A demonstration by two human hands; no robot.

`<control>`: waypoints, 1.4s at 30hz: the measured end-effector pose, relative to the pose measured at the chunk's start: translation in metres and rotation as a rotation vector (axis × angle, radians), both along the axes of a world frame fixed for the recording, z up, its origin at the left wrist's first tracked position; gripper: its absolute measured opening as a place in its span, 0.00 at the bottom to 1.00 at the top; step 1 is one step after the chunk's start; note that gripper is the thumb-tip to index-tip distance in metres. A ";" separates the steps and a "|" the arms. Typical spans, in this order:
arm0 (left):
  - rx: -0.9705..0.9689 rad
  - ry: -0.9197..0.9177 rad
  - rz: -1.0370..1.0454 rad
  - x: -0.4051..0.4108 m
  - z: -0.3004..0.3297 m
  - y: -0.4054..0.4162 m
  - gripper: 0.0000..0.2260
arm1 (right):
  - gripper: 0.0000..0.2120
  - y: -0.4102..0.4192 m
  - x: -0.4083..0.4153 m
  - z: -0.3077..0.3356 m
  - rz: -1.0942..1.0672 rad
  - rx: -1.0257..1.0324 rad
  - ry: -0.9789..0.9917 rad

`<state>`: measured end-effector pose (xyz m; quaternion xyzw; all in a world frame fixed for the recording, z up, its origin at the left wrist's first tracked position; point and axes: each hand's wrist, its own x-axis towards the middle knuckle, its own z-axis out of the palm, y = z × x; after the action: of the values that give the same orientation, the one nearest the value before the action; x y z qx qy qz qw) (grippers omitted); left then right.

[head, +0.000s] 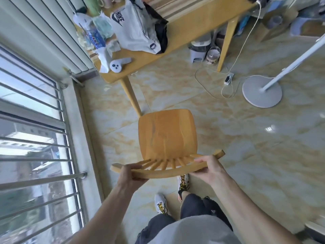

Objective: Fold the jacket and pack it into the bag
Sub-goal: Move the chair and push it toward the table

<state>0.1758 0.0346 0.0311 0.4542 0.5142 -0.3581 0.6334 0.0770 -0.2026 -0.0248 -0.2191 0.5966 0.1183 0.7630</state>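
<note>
A white jacket with a black logo lies crumpled on the wooden table at the top of the view, and a black fabric item, perhaps the bag, lies right behind it. Below me stands a wooden chair. My left hand grips the left part of its curved backrest rail. My right hand grips the right part of the same rail. Both hands are far from the jacket.
Plastic bags, a water bottle and a white controller clutter the table's near-left corner. A barred window runs along the left. A fan base, a charging cable and a small stool sit on the tiled floor.
</note>
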 end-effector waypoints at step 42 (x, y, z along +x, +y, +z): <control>-0.150 -0.154 0.448 0.467 -0.063 -0.306 0.20 | 0.09 -0.329 0.565 0.023 0.266 -0.025 -0.142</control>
<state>0.6432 -0.2718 -0.0315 0.3064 0.5243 -0.2103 0.7661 0.6423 -0.5319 -0.0021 -0.3135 0.5083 0.1949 0.7780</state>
